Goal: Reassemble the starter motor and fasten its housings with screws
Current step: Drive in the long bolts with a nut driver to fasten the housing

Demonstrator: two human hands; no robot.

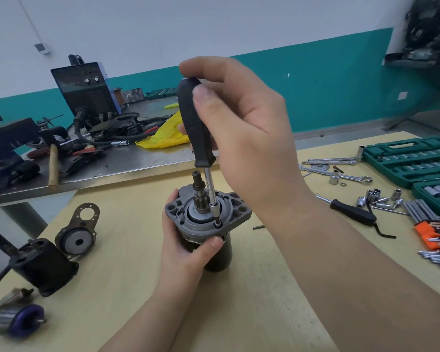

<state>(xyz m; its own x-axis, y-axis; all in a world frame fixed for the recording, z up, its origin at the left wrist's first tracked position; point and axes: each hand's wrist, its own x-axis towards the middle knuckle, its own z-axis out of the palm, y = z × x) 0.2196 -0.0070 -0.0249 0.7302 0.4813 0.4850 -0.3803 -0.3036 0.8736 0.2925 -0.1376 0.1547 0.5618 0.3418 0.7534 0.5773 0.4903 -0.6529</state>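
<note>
The starter motor stands upright on the wooden table, its grey flanged housing on top and the pinion shaft sticking up. My left hand grips the motor's black body just under the flange. My right hand holds the black handle of a screwdriver, thumb and fingers curled round it. Its steel shaft points down, and the bit sits in a screw at the flange's front edge.
Another black motor body and an end cover lie at the left, an armature in the near left corner. Loose sockets, a second screwdriver, hex keys and green socket cases fill the right. A cluttered steel bench stands behind.
</note>
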